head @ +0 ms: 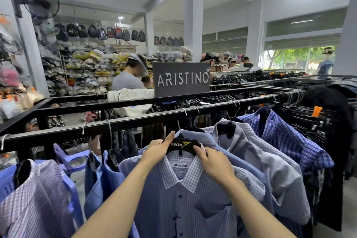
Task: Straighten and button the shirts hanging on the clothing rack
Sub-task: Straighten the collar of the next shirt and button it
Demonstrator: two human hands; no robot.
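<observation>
A blue-and-white checked shirt [185, 205] hangs in front of me on a black hanger [181, 146] hooked over the black rack rail [123, 121]. Its front is buttoned with dark buttons below the collar. My left hand [157, 149] grips the left side of the collar and hanger shoulder. My right hand [214, 162] holds the right side of the collar. More shirts hang on both sides: a lilac striped one [36, 195] at the left, a grey one [257, 152] and a dark blue plaid one [284, 133] at the right.
A grey ARISTINO sign [180, 79] stands on the rack's far rail. Dark clothes on many hangers [309, 120] fill the rack at the right. A person in a grey top [128, 81] stands beyond the rack. Bagged goods fill shelves [83, 67] behind.
</observation>
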